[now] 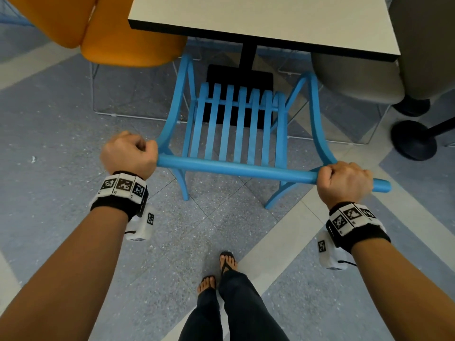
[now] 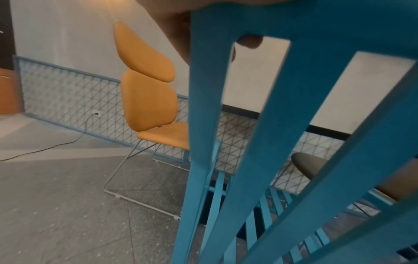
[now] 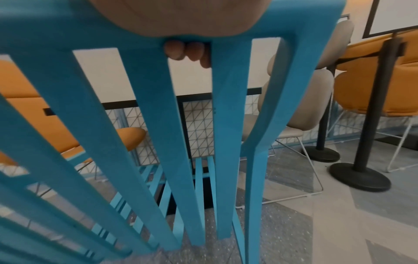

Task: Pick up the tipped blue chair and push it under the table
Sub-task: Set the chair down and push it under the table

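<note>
The blue slatted chair (image 1: 236,124) stands upright on the floor, its seat facing the white table (image 1: 266,23) and its front reaching toward the table's black pedestal (image 1: 247,57). My left hand (image 1: 129,153) grips the left end of the chair's top rail (image 1: 236,168). My right hand (image 1: 344,182) grips the rail near its right end. In the left wrist view the blue back slats (image 2: 203,107) fill the frame, with one fingertip (image 2: 248,41) curled under the rail. The right wrist view shows the slats (image 3: 158,125) and fingertips (image 3: 183,50) wrapped under the rail.
An orange chair (image 1: 118,33) sits left of the table and a beige chair (image 1: 369,77) to its right. Two black stanchion bases (image 1: 413,141) stand at the right. My feet (image 1: 221,271) are behind the chair on speckled grey floor. A mesh fence (image 2: 68,89) lines the wall.
</note>
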{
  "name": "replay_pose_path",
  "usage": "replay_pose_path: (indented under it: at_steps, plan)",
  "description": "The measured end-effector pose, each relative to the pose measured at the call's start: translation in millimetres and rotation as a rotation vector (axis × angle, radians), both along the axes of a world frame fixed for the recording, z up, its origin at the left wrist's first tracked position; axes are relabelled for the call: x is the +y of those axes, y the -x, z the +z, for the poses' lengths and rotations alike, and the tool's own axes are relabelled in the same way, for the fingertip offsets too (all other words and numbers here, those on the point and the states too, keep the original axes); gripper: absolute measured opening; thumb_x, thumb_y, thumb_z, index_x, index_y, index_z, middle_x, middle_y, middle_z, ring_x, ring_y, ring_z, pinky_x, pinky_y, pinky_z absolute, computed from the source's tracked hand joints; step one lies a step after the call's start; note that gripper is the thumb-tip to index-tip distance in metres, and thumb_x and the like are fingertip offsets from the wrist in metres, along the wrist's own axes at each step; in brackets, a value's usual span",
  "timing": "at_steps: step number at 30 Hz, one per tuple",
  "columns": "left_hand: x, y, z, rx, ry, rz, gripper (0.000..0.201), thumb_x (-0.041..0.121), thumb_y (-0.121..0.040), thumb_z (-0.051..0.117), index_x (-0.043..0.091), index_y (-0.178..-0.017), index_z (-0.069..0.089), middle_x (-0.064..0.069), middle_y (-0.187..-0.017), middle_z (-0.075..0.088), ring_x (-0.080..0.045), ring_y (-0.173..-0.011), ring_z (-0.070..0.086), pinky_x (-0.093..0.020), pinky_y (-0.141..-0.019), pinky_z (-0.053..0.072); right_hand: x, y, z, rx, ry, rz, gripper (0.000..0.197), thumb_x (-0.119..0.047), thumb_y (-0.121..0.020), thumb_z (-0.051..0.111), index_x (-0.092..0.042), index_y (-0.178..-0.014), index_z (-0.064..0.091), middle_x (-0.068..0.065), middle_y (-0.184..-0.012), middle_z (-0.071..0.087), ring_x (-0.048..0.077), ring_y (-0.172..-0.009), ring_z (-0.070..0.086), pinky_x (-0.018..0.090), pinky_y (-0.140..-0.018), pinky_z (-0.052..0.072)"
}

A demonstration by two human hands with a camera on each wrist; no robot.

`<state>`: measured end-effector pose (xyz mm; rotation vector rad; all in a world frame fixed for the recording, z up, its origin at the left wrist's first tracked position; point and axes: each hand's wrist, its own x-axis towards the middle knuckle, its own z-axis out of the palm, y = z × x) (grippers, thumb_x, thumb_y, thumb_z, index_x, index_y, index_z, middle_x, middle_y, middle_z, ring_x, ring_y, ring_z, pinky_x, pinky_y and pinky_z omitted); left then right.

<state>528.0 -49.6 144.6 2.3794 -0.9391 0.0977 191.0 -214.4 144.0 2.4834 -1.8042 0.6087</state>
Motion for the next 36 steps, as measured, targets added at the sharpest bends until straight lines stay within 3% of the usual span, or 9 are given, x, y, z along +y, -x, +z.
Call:
replay_pose_path:
  at_steps: [3, 6, 7, 10, 12, 20, 31, 36]
  plan:
    - [0.5, -3.1, -0.6, -0.050, -0.037, -0.004, 0.039, 0.029, -0.070, 0.038, -0.001, -0.053, 0.058, -0.021, -0.056, 0.054, -0.030, -0.055, 0.045, -0.028, -0.049, 0.021, -1.6, -0.7, 0.4, 0.017, -0.004, 0.028, 0.041, -0.024, -0.073, 0.032, -0.001, -0.048, 0.053, 0.005, -0.044, 0.035, 0.023, -0.044, 0.036, 0.035, -0.053, 0.034]
    - [-2.1, 12.5, 5.7, -0.151, -0.153, -0.080, 0.040, 0.029, -0.077, 0.038, 0.000, -0.063, 0.063, -0.019, -0.062, 0.064, -0.035, -0.076, 0.052, -0.037, -0.060, 0.036, -1.0, 0.4, 2.5, 0.023, 0.012, 0.061, 0.040, -0.023, -0.072, 0.033, 0.000, -0.046, 0.052, 0.004, -0.044, 0.033, 0.021, -0.044, 0.033, 0.031, -0.052, 0.027]
    - [-7.1, 24.4, 7.8, -0.177, -0.194, -0.145, 0.038, 0.029, -0.078, 0.040, 0.002, -0.063, 0.064, -0.015, -0.058, 0.063, -0.032, -0.074, 0.052, -0.037, -0.065, 0.036, -0.9, 0.7, 3.3, 0.018, 0.020, 0.062, 0.039, -0.022, -0.072, 0.033, 0.000, -0.045, 0.051, 0.004, -0.043, 0.032, 0.020, -0.043, 0.033, 0.030, -0.053, 0.026]
    - [-24.0, 60.5, 16.7, -0.169, -0.270, -0.252, 0.048, 0.034, -0.078, 0.034, 0.007, -0.051, 0.063, -0.006, -0.041, 0.042, -0.022, -0.046, 0.039, -0.027, -0.054, 0.029, -0.6, 1.9, 5.4, 0.014, 0.016, 0.065, 0.040, -0.023, -0.072, 0.033, 0.000, -0.043, 0.050, 0.005, -0.042, 0.031, 0.020, -0.041, 0.032, 0.029, -0.051, 0.024]
    - [-30.2, 67.1, 18.9, -0.134, -0.318, -0.241, 0.051, 0.037, -0.076, 0.029, 0.008, -0.050, 0.061, -0.005, -0.040, 0.041, -0.022, -0.040, 0.038, -0.025, -0.051, 0.026, -1.3, 2.8, 6.1, 0.019, 0.011, 0.062, 0.041, -0.023, -0.072, 0.033, 0.000, -0.043, 0.050, 0.005, -0.042, 0.031, 0.020, -0.041, 0.031, 0.029, -0.050, 0.023]
    - [-25.1, 89.9, 17.5, -0.120, -0.317, -0.225, 0.047, 0.037, -0.070, 0.029, 0.009, -0.047, 0.058, -0.004, -0.041, 0.036, -0.021, -0.042, 0.034, -0.026, -0.053, 0.025, -2.4, 24.5, 4.3, 0.030, -0.030, -0.016, 0.044, -0.029, -0.069, 0.031, 0.000, -0.047, 0.056, 0.009, -0.043, 0.037, 0.025, -0.043, 0.037, 0.029, -0.049, 0.025]
    - [-38.8, 77.3, 16.8, -0.178, -0.312, -0.262, 0.047, 0.035, -0.072, 0.030, 0.007, -0.045, 0.058, -0.003, -0.038, 0.034, -0.019, -0.041, 0.034, -0.021, -0.049, 0.019, -12.0, 16.6, 3.3, 0.032, -0.041, -0.010, 0.044, -0.029, -0.071, 0.030, -0.001, -0.047, 0.054, 0.009, -0.042, 0.039, 0.026, -0.041, 0.038, 0.030, -0.048, 0.027]
    - [-37.8, 78.7, 17.7, -0.156, -0.319, -0.269, 0.049, 0.036, -0.072, 0.026, 0.007, -0.047, 0.056, -0.005, -0.040, 0.037, -0.020, -0.042, 0.036, -0.024, -0.051, 0.024, -12.1, 18.1, 3.7, 0.035, -0.039, -0.001, 0.041, -0.025, -0.071, 0.034, -0.001, -0.045, 0.052, 0.008, -0.042, 0.037, 0.023, -0.040, 0.035, 0.025, -0.048, 0.022]
